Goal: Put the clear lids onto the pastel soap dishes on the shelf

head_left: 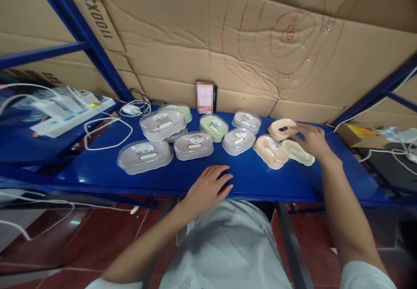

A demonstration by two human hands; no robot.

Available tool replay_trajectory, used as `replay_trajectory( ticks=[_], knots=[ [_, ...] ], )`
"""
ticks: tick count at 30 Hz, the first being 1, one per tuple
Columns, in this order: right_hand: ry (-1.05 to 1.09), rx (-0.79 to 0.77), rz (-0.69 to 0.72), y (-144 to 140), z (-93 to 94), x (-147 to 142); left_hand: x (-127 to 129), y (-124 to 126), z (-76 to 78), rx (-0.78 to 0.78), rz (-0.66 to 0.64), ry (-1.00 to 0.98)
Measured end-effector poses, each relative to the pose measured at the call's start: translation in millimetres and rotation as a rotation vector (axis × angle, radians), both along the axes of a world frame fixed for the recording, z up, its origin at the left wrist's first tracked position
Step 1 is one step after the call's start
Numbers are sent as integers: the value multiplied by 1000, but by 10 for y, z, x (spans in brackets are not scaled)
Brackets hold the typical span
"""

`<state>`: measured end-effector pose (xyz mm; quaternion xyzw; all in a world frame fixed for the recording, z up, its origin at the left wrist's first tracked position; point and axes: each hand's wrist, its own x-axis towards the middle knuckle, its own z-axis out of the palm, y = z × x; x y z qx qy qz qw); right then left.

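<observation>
My right hand (pixel 309 140) reaches over the right part of the blue table, its thumb and fingers at the right end of a peach soap box lid (pixel 276 129) with a dark oblong slot. Below that hand lies a shallow cream tray (pixel 298 151). A second peach soap box (pixel 271 151) with a white oblong grip sits just to the left. My left hand (pixel 210 187) rests near the table's front edge with its fingers apart and nothing in them. The nearest boxes to it are a grey-mauve soap box (pixel 182 149) and another grey-mauve box (pixel 233 146).
More labelled boxes stand leftward, including a stacked one (pixel 153 128) and a green one (pixel 221 128). A phone-like screen (pixel 206 98) leans on the cardboard wall (pixel 169 33). A power strip (pixel 71 119) and white cables lie left; a small carton (pixel 360 137) is right.
</observation>
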<state>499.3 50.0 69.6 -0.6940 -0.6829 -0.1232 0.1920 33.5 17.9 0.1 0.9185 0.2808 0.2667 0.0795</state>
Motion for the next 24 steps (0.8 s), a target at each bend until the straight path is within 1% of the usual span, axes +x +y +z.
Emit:
replay_trajectory(
  ticks=[3,7,10,13,15,18,21,24],
  knots=[
    [3,-139,29,-52,-134,-67,0,4,-8,1,-6,-9],
    [33,-288,90,-258,-273,-28,-3,6,-11,10,-13,-7],
    [33,-324,88,-373,-313,65,0,4,-5,-8,-15,-19],
    [19,-291,64,-397,-272,67,3,4,-5,-19,-19,-31],
    [14,-211,53,-387,-220,-63,3,6,-8,-13,-17,-26],
    [34,-129,116,-378,-139,-430,0,10,-13,-1,-21,-10],
    [63,-191,224,-388,-60,-793,-2,13,-12,5,-19,-3],
    [45,-228,274,-420,7,-983,-2,15,-8,10,-25,0]
  ],
)
